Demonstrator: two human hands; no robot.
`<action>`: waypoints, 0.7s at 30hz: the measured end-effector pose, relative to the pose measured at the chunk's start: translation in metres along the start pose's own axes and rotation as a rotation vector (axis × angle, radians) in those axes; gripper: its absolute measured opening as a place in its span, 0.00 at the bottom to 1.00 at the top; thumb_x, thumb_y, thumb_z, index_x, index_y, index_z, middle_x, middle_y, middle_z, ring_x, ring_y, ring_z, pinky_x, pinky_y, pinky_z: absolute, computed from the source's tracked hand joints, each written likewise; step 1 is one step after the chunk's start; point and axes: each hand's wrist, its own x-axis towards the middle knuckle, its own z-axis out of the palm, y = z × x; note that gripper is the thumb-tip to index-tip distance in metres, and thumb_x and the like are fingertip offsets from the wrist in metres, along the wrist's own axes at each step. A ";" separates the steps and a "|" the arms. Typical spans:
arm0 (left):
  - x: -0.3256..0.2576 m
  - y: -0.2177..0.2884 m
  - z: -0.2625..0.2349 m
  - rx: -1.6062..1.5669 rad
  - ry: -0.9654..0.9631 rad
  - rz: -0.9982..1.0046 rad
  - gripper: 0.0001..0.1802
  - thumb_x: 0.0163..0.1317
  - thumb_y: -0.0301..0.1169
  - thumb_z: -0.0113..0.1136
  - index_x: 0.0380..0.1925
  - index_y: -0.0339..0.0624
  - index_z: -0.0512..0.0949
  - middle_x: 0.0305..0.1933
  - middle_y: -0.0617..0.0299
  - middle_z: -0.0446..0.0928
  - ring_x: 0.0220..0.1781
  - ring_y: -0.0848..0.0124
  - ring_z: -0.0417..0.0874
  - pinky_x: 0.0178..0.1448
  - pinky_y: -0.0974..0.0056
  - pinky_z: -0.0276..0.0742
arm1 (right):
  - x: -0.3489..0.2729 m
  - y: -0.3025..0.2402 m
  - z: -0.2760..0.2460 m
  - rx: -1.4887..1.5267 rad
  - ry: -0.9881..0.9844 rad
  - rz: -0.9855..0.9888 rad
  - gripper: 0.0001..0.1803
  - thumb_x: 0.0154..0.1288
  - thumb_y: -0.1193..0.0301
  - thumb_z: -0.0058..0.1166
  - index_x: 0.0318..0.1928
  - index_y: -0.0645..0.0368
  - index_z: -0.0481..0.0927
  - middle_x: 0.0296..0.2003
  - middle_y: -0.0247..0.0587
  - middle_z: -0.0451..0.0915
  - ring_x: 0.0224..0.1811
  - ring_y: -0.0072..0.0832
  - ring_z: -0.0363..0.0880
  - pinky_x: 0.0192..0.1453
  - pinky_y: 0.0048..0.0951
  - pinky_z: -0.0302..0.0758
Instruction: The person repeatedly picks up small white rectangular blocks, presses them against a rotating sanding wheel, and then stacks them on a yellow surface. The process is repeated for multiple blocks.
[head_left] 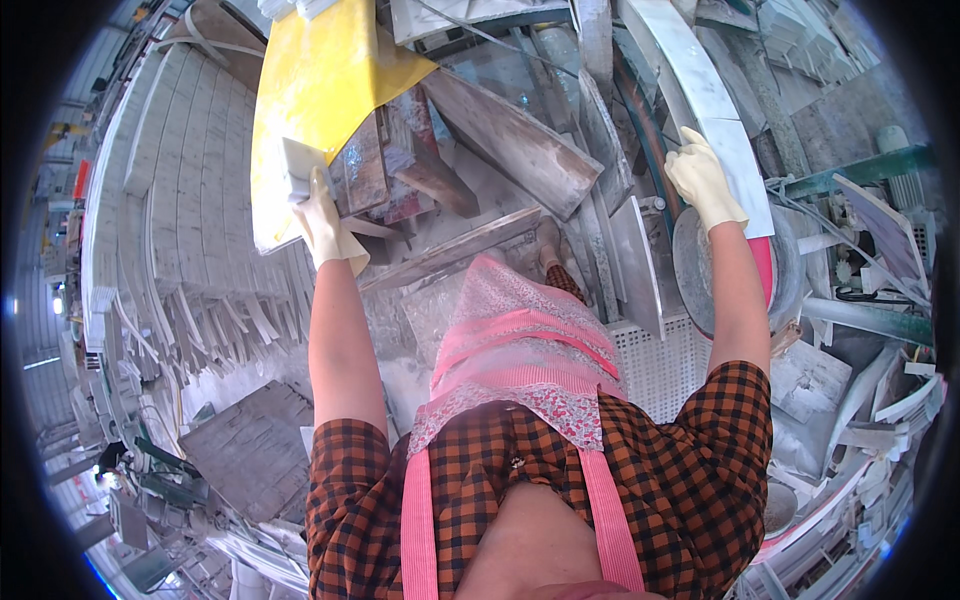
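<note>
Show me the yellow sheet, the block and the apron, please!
Yellow sheet [322, 85]: head view, on the middle of its bright surface.
Block [302, 163]: head view, on its pale face.
Apron [525, 345]: head view, on its pink front.

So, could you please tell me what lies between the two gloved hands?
In the head view, several dusty boards lie between the left hand and the right hand.

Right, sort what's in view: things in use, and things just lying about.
In use, it seems:
pale block held by left hand
yellow sheet
marble strip at right hand

Apparently lying about:
stacked strips, left
grey panel, lower left
</note>
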 end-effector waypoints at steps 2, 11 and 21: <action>0.000 0.001 0.000 0.002 0.005 0.032 0.27 0.68 0.39 0.65 0.57 0.25 0.78 0.52 0.44 0.84 0.51 0.61 0.83 0.55 0.57 0.77 | 0.000 0.000 -0.002 -0.016 -0.046 -0.007 0.15 0.64 0.73 0.47 0.28 0.63 0.87 0.28 0.53 0.87 0.46 0.40 0.88 0.76 0.37 0.68; -0.002 0.005 -0.001 0.051 -0.012 0.016 0.27 0.70 0.39 0.63 0.59 0.26 0.77 0.55 0.44 0.83 0.55 0.58 0.83 0.59 0.56 0.76 | 0.001 -0.002 -0.007 0.002 -0.049 0.008 0.16 0.65 0.72 0.47 0.27 0.63 0.87 0.27 0.54 0.86 0.45 0.41 0.88 0.75 0.37 0.68; 0.004 -0.007 -0.003 0.023 -0.018 0.030 0.28 0.70 0.39 0.63 0.61 0.27 0.76 0.59 0.47 0.82 0.59 0.60 0.81 0.64 0.58 0.74 | 0.007 -0.006 -0.029 0.101 -0.191 0.053 0.15 0.70 0.70 0.47 0.39 0.64 0.88 0.44 0.53 0.87 0.60 0.42 0.81 0.75 0.40 0.67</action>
